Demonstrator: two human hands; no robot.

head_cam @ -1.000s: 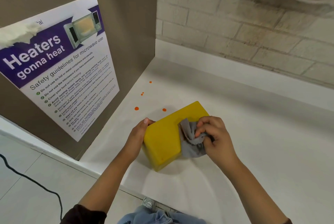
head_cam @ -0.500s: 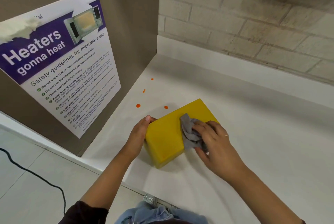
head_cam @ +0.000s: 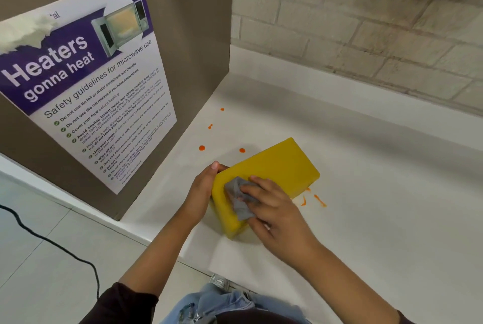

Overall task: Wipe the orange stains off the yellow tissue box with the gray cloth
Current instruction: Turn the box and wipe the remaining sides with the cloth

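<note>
Pressing gray cloth (head_cam: 239,198) on yellow tissue box (head_cam: 271,174), right hand (head_cam: 277,208) gripping, left hand (head_cam: 202,190) clasping box edge.

Right hand (head_cam: 274,208) and gray cloth (head_cam: 239,199) shifted from the far part of the yellow tissue box (head_cam: 274,167) toward its near-left end — orange smears (head_cam: 312,199) now exposed on the counter (head_cam: 392,193) beside the box's right edge.

yellow tissue box (head_cam: 277,167), gray cloth (head_cam: 239,199), orange stains (head_cam: 311,199)
</note>
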